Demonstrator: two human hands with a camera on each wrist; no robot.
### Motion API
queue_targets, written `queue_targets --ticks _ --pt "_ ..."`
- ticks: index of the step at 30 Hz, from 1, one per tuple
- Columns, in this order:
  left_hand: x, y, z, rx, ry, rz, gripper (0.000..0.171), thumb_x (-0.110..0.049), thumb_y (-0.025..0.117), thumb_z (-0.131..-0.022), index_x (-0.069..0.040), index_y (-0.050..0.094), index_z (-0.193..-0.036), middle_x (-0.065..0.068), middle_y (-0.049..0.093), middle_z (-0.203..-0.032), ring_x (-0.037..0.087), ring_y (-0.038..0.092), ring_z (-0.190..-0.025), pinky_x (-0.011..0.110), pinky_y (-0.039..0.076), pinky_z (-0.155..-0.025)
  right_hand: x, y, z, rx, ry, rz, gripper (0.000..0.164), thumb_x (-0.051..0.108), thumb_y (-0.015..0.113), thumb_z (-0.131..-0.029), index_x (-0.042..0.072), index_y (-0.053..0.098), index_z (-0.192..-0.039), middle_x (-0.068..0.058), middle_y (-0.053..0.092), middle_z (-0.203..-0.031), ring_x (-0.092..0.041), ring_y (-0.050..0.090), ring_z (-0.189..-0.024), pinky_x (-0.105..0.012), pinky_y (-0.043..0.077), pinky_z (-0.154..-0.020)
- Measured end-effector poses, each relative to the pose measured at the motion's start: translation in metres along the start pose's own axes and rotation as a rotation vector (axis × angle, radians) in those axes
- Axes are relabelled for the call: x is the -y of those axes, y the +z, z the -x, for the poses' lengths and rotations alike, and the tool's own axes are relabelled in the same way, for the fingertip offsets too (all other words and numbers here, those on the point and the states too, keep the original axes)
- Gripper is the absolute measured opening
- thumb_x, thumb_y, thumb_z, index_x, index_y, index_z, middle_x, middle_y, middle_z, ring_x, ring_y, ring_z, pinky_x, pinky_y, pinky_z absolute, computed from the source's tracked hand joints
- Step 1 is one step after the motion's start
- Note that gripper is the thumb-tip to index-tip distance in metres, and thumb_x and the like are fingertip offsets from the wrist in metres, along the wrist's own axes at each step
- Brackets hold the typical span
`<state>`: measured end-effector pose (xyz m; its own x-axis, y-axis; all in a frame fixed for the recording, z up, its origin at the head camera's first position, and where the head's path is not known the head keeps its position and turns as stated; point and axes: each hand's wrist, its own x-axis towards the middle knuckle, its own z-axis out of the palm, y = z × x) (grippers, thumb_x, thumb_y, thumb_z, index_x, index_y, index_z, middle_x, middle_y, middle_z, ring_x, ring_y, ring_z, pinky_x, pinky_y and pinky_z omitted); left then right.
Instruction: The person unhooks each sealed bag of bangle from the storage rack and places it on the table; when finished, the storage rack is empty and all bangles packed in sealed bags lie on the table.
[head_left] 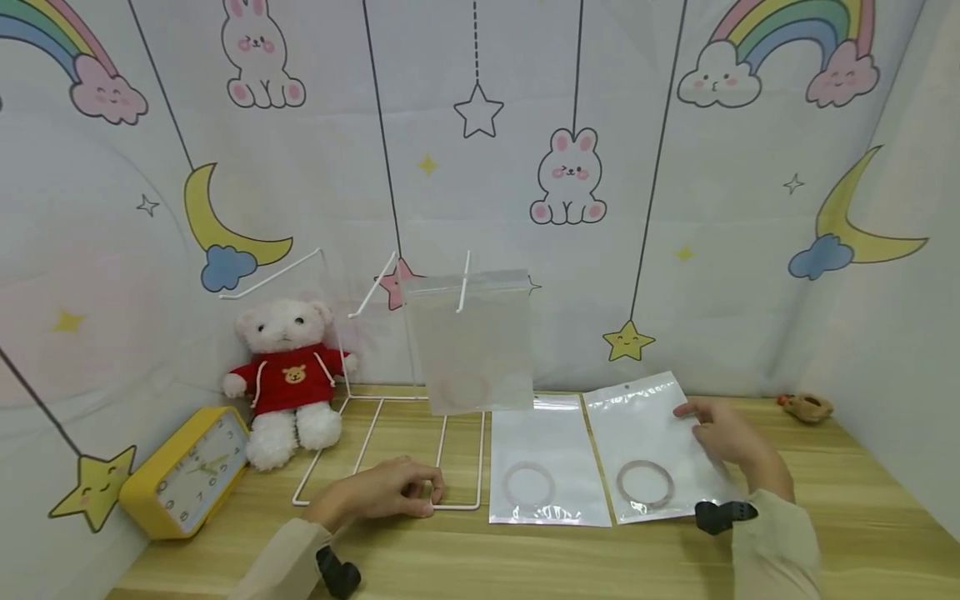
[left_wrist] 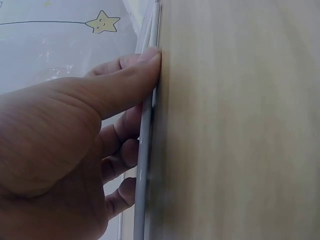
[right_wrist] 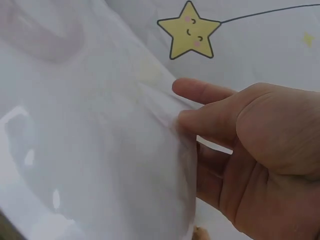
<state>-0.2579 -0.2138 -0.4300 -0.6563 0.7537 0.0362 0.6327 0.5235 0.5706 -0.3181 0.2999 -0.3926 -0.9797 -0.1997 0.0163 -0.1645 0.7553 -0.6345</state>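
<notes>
Bag [head_left: 648, 433] on the right of the table [head_left: 862, 525], and the right hand [head_left: 731, 433] has it by the edge!
Thumb on the near face, fingers behind, a narrow pinch on the bag's right side; a pinkish ring [head_left: 621, 483] shows low in it, and just beside, to the left, lies a second bag [head_left: 540, 442] with a ring of its own. Across to the left hand [head_left: 390, 489]: thumb and fingers close round the front bar of the white rack [head_left: 459, 507]. A third bag [head_left: 476, 342] hangs from the rack's right hook, a faint ring near its bottom. At the rack's left sits the bear [head_left: 288, 375] in red, the yellow clock [head_left: 191, 475] near it.
</notes>
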Motion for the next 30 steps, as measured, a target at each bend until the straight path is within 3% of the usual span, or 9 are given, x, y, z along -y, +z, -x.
queue_targets --ticks 5,8,11,14,17,20,26,30 --pt "-0.001 0.0 0.0 0.002 -0.012 0.004 0.01 -0.026 0.069 -0.095 -0.019 0.061 -0.094 -0.013 0.05 -0.074 0.009 0.046 -0.078 0.025 0.034 -0.072 -0.004 0.0 0.002 0.021 -0.017 -0.059 0.039 -0.013 0.044 -0.086 -0.013 0.055 -0.123 -0.042 0.051 -0.124 -0.044 0.058 -0.101 -0.049 0.051 -0.078" --pt "-0.001 0.001 0.0 -0.003 -0.002 -0.01 0.01 -0.025 0.069 -0.094 -0.019 0.061 -0.094 -0.013 0.05 -0.073 0.009 0.046 -0.078 0.024 0.033 -0.071 -0.004 -0.001 0.003 0.059 0.021 -0.143 0.038 -0.013 0.042 -0.089 -0.017 0.048 -0.126 -0.039 0.055 -0.118 -0.028 0.061 -0.084 -0.039 0.051 -0.064" --pt "-0.001 0.0 0.0 -0.002 0.009 -0.005 0.01 -0.024 0.069 -0.094 -0.018 0.062 -0.094 -0.012 0.05 -0.072 0.008 0.046 -0.076 0.023 0.034 -0.071 -0.002 -0.004 0.004 0.074 0.038 -0.152 0.038 -0.015 0.041 -0.089 -0.019 0.045 -0.126 -0.036 0.058 -0.112 -0.025 0.061 -0.078 -0.039 0.051 -0.062" --pt "-0.002 0.0 0.0 0.003 0.023 0.011 0.009 -0.022 0.069 -0.095 -0.016 0.062 -0.094 -0.009 0.051 -0.071 0.007 0.047 -0.073 0.023 0.035 -0.07 0.0 -0.006 0.005 0.07 0.017 -0.081 0.038 -0.013 0.043 -0.091 -0.016 0.047 -0.128 -0.036 0.059 -0.115 -0.033 0.064 -0.086 -0.043 0.052 -0.067" --pt "-0.002 -0.001 0.0 0.007 0.024 0.015 0.009 -0.022 0.069 -0.095 -0.016 0.062 -0.094 -0.007 0.051 -0.071 0.007 0.047 -0.072 0.023 0.036 -0.07 0.003 -0.004 0.005 0.079 -0.042 -0.004 0.038 -0.011 0.048 -0.093 -0.013 0.051 -0.131 -0.035 0.058 -0.123 -0.046 0.061 -0.104 -0.052 0.052 -0.081" --pt "-0.003 -0.001 0.0 0.005 0.009 0.008 0.009 -0.023 0.069 -0.094 -0.018 0.062 -0.094 -0.009 0.051 -0.072 0.009 0.047 -0.076 0.024 0.034 -0.071 0.005 0.0 0.004 0.122 -0.098 0.017 0.039 -0.008 0.053 -0.093 -0.01 0.054 -0.132 -0.033 0.058 -0.128 -0.05 0.054 -0.119 -0.057 0.048 -0.093" --pt "-0.002 0.0 0.001 -0.004 -0.013 -0.005 0.01 -0.026 0.069 -0.094 -0.02 0.062 -0.093 -0.012 0.051 -0.074 0.01 0.046 -0.078 0.025 0.034 -0.072 0.006 0.007 0.003 0.245 -0.153 -0.043 0.041 -0.01 0.055 -0.09 -0.014 0.054 -0.131 -0.034 0.061 -0.123 -0.05 0.056 -0.119 -0.055 0.048 -0.095" --pt "-0.001 0.0 0.0 -0.003 -0.013 -0.004 0.01 -0.026 0.069 -0.094 -0.02 0.062 -0.094 -0.012 0.051 -0.074 0.009 0.046 -0.079 0.026 0.034 -0.073 0.0 0.005 0.005 0.27 -0.18 -0.07 0.043 -0.012 0.053 -0.086 -0.018 0.05 -0.129 -0.036 0.061 -0.12 -0.051 0.057 -0.116 -0.05 0.05 -0.092"
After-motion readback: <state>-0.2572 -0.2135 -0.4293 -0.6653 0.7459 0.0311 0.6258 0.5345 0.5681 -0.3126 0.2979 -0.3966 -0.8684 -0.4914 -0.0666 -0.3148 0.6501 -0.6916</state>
